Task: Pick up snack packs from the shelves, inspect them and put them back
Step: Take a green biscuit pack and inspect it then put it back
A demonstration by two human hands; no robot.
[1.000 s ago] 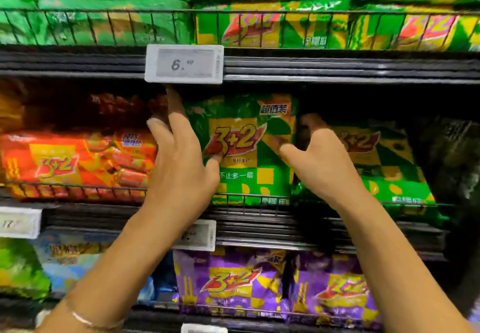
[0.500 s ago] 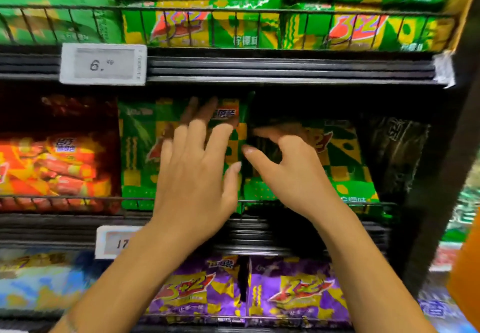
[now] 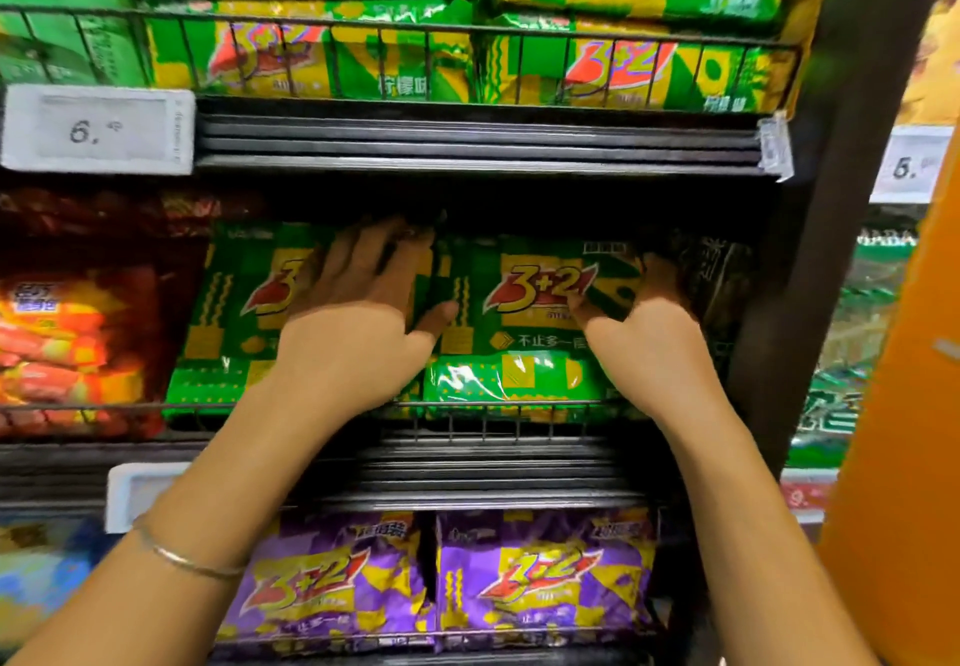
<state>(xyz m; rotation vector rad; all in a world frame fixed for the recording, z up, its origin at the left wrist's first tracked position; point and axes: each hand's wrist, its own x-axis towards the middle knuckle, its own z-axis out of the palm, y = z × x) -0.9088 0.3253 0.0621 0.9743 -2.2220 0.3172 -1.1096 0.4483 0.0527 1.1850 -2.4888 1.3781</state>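
Observation:
A green and yellow "3+2" snack pack point(image 3: 524, 333) stands on the middle shelf behind a wire rail point(image 3: 519, 408). My left hand point(image 3: 358, 322) grips its left edge, thumb on the front and fingers reaching in beside a second green pack point(image 3: 234, 312) to the left. My right hand point(image 3: 647, 343) grips the right edge, thumb on the front near the logo, fingers hidden behind the pack. A thin bangle is on my left wrist.
Red snack packs point(image 3: 67, 338) fill the shelf's left side and a dark pack point(image 3: 722, 276) sits at its right end. Green-yellow packs point(image 3: 395, 57) lie on the shelf above, purple packs point(image 3: 540, 577) below. A price tag point(image 3: 98, 130) and a dark upright post point(image 3: 852, 198) are close by.
The view has shifted right. My left hand moved off the left green pack's front to the right pack's left edge. My right hand slid right to that pack's right edge.

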